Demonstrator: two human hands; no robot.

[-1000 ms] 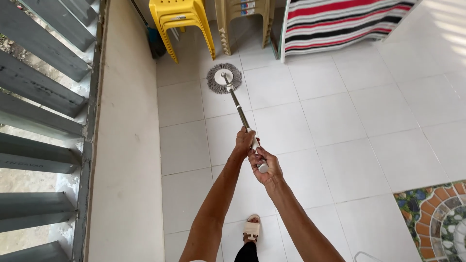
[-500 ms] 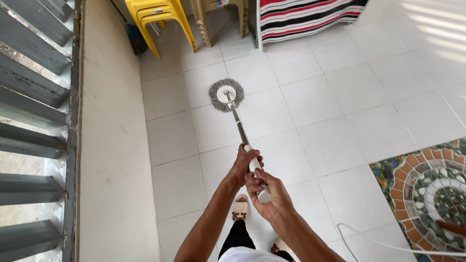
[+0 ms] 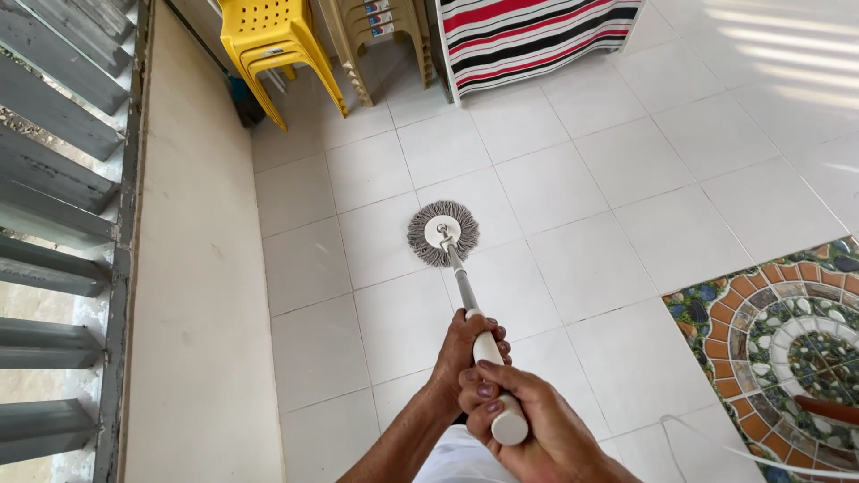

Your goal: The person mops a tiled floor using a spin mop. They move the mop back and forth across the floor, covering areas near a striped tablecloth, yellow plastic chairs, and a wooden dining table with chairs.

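Here the white tile floor (image 3: 555, 188) is the biggest thing, with one round stone patch (image 3: 787, 340). There are two stacks of chairs, one yellow (image 3: 268, 45), one tan (image 3: 380, 36). One mop (image 3: 443, 234) rests flat on a tile. The left hand (image 3: 461, 358) and right hand (image 3: 528, 429) both wrap tight around its handle.

Small rectangular labels (image 3: 377, 12) sit on the stacked beige plastic chairs (image 3: 383, 40) at the top of the view, one on each seat edge (pale with blue and red patches). No packages, signs or screens show anywhere else.
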